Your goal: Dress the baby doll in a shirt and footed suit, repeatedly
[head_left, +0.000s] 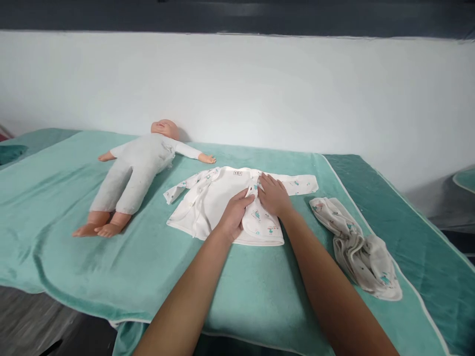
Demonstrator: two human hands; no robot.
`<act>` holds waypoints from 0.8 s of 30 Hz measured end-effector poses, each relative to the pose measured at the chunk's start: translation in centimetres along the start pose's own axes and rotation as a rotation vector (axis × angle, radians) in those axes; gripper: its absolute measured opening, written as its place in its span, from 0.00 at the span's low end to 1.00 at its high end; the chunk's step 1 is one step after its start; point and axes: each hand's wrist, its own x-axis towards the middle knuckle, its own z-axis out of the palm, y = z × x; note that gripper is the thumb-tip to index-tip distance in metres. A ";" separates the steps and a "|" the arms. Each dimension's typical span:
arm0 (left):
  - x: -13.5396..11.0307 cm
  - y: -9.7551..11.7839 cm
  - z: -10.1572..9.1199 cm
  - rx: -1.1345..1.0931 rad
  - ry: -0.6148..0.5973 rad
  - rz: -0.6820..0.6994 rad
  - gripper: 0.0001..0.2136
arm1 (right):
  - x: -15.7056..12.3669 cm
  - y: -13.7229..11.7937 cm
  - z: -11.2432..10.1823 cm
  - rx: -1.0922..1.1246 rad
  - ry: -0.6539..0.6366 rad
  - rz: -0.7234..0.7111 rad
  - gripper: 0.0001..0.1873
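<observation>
A white baby shirt with small printed figures lies spread on the green cover, its front partly open and both sleeves out to the sides. My left hand pinches the edge of the shirt's right-hand front panel between thumb and fingers. Just beside it, my right hand rests on the same panel near the collar, fingers stretched out over the cloth. To the left lies a baby doll on its back, with a white cloth body and bare feet; one of its hands reaches close to the shirt's left sleeve.
A crumpled printed baby garment lies to the right of my right forearm. The green cover has a front edge near my arms, and a darker green cloth lies at the right. A white wall stands behind.
</observation>
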 end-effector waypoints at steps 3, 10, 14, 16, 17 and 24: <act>0.0 -0.1 -0.1 -0.007 -0.002 -0.002 0.19 | 0.1 1.4 -0.1 -0.072 -0.019 0.098 0.31; 0.0 -0.1 -0.7 -0.010 0.037 -0.010 0.18 | -0.1 5.9 -1.7 -0.103 0.037 0.370 0.35; -0.2 -0.2 -0.5 0.004 0.050 0.003 0.16 | -0.9 7.2 -2.6 -0.086 0.251 0.544 0.33; -0.3 -0.2 -0.4 0.008 0.048 0.011 0.16 | -1.4 8.0 -3.1 -0.051 0.435 0.618 0.32; -0.3 -0.1 -0.3 0.009 0.045 0.013 0.16 | -1.5 8.3 -3.4 -0.014 0.509 0.648 0.31; -0.6 -0.1 -0.1 0.035 0.046 0.013 0.18 | -1.5 9.6 -3.9 0.242 0.606 0.722 0.24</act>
